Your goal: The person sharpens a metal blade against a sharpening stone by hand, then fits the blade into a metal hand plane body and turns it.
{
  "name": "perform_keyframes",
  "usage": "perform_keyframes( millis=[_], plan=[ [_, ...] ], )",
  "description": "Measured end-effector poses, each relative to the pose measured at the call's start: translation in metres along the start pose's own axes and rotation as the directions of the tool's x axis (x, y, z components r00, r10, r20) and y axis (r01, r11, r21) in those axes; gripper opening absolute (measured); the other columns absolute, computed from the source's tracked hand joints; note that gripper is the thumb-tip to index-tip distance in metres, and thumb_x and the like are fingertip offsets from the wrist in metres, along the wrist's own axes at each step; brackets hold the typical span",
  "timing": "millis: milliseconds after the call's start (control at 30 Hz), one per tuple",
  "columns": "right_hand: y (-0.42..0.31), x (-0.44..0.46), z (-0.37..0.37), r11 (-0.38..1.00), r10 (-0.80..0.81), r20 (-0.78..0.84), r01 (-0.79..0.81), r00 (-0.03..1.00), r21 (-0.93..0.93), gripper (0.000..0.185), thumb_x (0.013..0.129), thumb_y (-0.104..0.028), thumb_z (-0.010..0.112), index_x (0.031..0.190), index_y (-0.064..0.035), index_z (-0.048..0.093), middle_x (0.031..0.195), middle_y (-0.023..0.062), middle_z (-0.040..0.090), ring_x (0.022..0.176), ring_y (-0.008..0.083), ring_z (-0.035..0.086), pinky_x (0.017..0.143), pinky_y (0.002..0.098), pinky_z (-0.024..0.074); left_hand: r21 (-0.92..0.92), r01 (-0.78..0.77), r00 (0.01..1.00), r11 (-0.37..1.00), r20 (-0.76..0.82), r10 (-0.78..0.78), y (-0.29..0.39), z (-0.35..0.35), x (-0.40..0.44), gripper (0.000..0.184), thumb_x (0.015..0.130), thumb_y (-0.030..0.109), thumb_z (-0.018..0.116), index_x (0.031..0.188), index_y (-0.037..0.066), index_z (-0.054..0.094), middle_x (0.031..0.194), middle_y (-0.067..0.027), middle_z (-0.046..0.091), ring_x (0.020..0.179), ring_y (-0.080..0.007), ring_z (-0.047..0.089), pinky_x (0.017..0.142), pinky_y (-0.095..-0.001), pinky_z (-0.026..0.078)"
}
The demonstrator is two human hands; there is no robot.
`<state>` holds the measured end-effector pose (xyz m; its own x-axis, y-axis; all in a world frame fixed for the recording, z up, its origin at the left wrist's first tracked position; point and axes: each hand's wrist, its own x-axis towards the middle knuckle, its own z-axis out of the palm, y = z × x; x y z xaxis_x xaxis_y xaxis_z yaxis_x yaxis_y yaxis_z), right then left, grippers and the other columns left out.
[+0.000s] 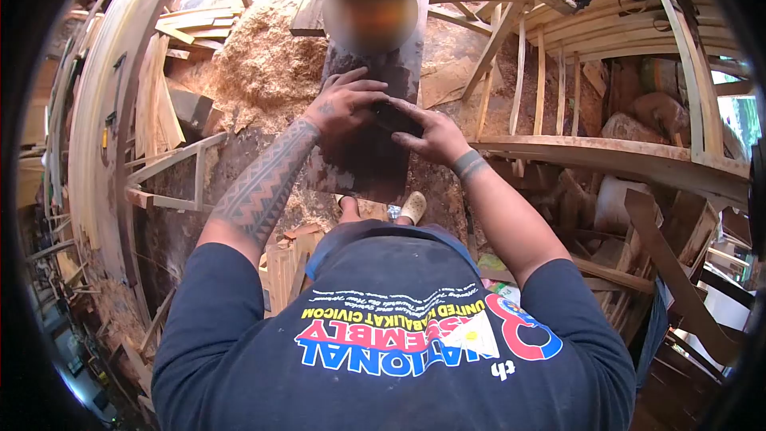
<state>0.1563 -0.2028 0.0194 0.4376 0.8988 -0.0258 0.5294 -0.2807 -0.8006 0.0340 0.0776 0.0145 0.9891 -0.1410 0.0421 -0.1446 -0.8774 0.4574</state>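
My left hand [349, 104] reaches over a dark, wet-looking board [351, 164], its fingers stretched out and slightly spread toward the right. Its fingertips come up to the end of a small dark flat piece [394, 120]; whether they press on it is hard to see. From the other side my right hand [435, 134] has its fingers and thumb around that piece. The piece is dark against the dark board, so its kind is unclear. Farther along the board stands a round container [371, 12] with amber-brown contents, partly blurred.
Wood shavings [275, 60] are heaped left of the board. A curved wooden frame with ribs [550, 88] rises at the right. Long planks [104, 120] stand at the left, near a small wooden frame [199, 172]. My feet are just below the board's near end.
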Motion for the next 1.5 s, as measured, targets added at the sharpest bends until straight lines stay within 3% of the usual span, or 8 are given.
perform_keyframes(
  millis=[267, 500, 533, 700, 867, 967, 1300, 1500],
  plan=[
    [0.011, -0.013, 0.015, 0.985, -0.100, -0.107, 0.083, 0.989, -0.155, 0.073, 0.100, -0.038, 0.075, 0.167, -0.0250, 0.052, 0.130, 0.0241, 0.077, 0.113, 0.0442, 0.076, 0.100, 0.0534, 0.0612, -0.060, 0.042, 0.997, 0.997, -0.062, -0.045, -0.005, 0.024, 0.000, 0.055, 0.090, 0.036, 0.088, 0.143, 0.040, 0.075, 0.167, 0.0076, 0.058, 0.166, -0.0410, 0.031, 0.133, -0.0627, 0.024],
    [-0.011, -0.044, 0.018, 0.975, 0.092, -0.050, -0.101, 0.994, -0.198, 0.074, 0.100, -0.039, 0.075, 0.168, -0.0226, 0.050, 0.117, 0.0262, 0.079, 0.099, 0.0448, 0.078, 0.093, 0.0552, 0.0633, -0.014, 0.134, 0.991, 0.991, -0.025, -0.134, 0.035, 0.021, -0.008, 0.055, 0.087, 0.043, 0.090, 0.140, 0.047, 0.075, 0.177, 0.0018, 0.041, 0.171, -0.0433, 0.016, 0.133, -0.0724, 0.013],
    [-0.022, -0.031, 0.007, 0.976, 0.149, -0.046, -0.154, 0.988, -0.156, 0.069, 0.102, -0.033, 0.075, 0.166, -0.0186, 0.053, 0.133, 0.0265, 0.075, 0.108, 0.0459, 0.077, 0.097, 0.0522, 0.0631, -0.027, 0.085, 0.992, 0.996, -0.086, -0.087, 0.022, 0.019, 0.001, 0.052, 0.088, 0.043, 0.090, 0.138, 0.047, 0.077, 0.178, -0.0022, 0.036, 0.171, -0.0457, 0.012, 0.132, -0.0756, 0.010],
    [-0.022, -0.068, 0.007, 0.983, 0.094, 0.039, -0.087, 0.995, -0.163, 0.069, 0.101, -0.031, 0.075, 0.166, -0.0210, 0.054, 0.127, 0.0273, 0.077, 0.114, 0.0463, 0.076, 0.101, 0.0529, 0.0620, -0.125, 0.159, 0.987, 0.979, 0.039, -0.156, 0.049, 0.040, -0.030, 0.051, 0.086, 0.046, 0.092, 0.135, 0.048, 0.078, 0.179, -0.0035, 0.034, 0.171, -0.0481, 0.010, 0.132, -0.0777, 0.004],
    [-0.025, -0.027, 0.003, 0.966, 0.203, -0.034, -0.206, 0.979, -0.158, 0.072, 0.099, -0.031, 0.077, 0.166, -0.0218, 0.053, 0.124, 0.0280, 0.077, 0.109, 0.0462, 0.077, 0.096, 0.0516, 0.0634, -0.097, 0.129, 0.983, 0.987, -0.118, -0.140, 0.021, 0.031, -0.002, 0.049, 0.091, 0.044, 0.088, 0.138, 0.050, 0.076, 0.181, -0.0059, 0.030, 0.172, -0.0490, 0.006, 0.130, -0.0803, 0.000],
    [-0.002, -0.054, 0.017, 0.976, 0.010, -0.077, -0.027, 0.997, -0.217, 0.071, 0.100, -0.039, 0.073, 0.167, -0.0241, 0.052, 0.110, 0.0281, 0.079, 0.100, 0.0478, 0.078, 0.094, 0.0567, 0.0621, -0.131, 0.159, 0.986, 0.979, -0.035, -0.165, 0.042, 0.041, -0.022, 0.049, 0.092, 0.046, 0.087, 0.139, 0.050, 0.075, 0.181, -0.0069, 0.029, 0.172, -0.0485, 0.006, 0.130, -0.0801, -0.001],
    [-0.008, -0.072, 0.016, 0.984, 0.035, -0.061, -0.045, 0.998, -0.174, 0.069, 0.100, -0.039, 0.074, 0.165, -0.0274, 0.053, 0.109, 0.0282, 0.079, 0.097, 0.0479, 0.078, 0.090, 0.0578, 0.0622, -0.094, 0.218, 0.976, 0.971, 0.039, -0.215, 0.066, 0.038, -0.028, 0.053, 0.091, 0.048, 0.087, 0.142, 0.048, 0.073, 0.181, -0.0071, 0.029, 0.170, -0.0513, 0.009, 0.130, -0.0809, 0.002],
    [-0.011, -0.033, 0.014, 0.968, 0.108, -0.110, -0.130, 0.988, -0.214, 0.071, 0.100, -0.038, 0.074, 0.166, -0.0274, 0.052, 0.107, 0.0277, 0.079, 0.095, 0.0498, 0.077, 0.092, 0.0580, 0.0617, -0.100, 0.137, 0.968, 0.985, -0.200, -0.155, 0.023, 0.042, -0.002, 0.051, 0.093, 0.046, 0.085, 0.143, 0.047, 0.074, 0.182, -0.0094, 0.029, 0.170, -0.0510, 0.010, 0.130, -0.0807, 0.001]
  ],
)
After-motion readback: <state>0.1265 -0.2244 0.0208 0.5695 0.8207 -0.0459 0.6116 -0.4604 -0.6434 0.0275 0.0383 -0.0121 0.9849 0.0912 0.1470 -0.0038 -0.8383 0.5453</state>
